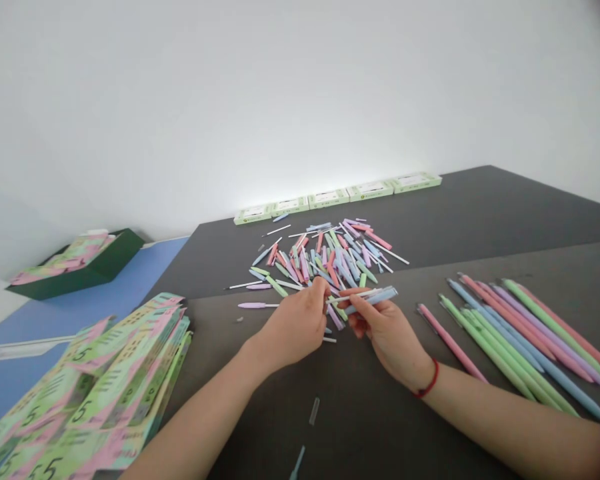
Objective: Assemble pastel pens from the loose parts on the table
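Note:
My left hand (300, 321) is closed in a pinch at the left end of a thin white pen refill (339, 299). A light blue pen barrel (384, 295) sits between the thumb and fingers of my right hand (393, 340), with the refill lying along it. Whether the refill is inside the barrel or beside it, I cannot tell. Just beyond both hands spreads a pile of pen parts (330, 257): pink, green, blue and purple barrels and tips mixed with white refills. A purple pen tip with a refill (253, 305) lies left of my left hand.
Assembled pens (510, 333) lie in a row at the right. Green cartons (329, 198) line the table's back. Stacked printed packets (95, 393) stand at the left, near a dark green box (105, 263). A small clear tube (315, 411) lies in front.

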The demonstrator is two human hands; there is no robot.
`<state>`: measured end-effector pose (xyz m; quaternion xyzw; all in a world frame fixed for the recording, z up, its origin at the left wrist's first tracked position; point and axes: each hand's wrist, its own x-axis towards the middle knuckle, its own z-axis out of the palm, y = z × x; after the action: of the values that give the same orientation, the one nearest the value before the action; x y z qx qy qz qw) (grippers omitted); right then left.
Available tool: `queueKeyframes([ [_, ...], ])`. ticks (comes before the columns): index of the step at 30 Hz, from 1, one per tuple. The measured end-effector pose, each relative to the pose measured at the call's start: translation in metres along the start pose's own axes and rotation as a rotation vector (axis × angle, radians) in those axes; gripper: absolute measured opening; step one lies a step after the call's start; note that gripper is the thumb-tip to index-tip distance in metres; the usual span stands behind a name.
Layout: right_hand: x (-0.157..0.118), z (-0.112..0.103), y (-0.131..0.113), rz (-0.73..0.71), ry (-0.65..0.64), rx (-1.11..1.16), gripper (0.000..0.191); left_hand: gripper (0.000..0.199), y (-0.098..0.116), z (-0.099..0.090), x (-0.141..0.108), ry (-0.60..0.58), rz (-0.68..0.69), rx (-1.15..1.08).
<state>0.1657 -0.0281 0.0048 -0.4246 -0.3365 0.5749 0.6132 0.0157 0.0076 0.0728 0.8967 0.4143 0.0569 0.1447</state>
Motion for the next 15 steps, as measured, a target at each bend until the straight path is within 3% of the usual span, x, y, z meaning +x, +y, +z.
queueKeyframes([
  [5,0.0002,0.0008,0.0004,0.005,-0.013,-0.036,0.024,0.020,0.0011,0.0031,0.0004,-0.048,0.042,-0.017],
  [10,0.0005,0.0016,0.0027,0.017,-0.005,-0.013,0.027,0.030,0.0010,0.0020,0.0001,-0.033,0.000,-0.097],
  [15,0.0005,0.0026,0.0052,-0.037,0.007,-0.112,0.026,0.051,-0.0019,0.0007,-0.0006,-0.056,-0.013,-0.171],
])
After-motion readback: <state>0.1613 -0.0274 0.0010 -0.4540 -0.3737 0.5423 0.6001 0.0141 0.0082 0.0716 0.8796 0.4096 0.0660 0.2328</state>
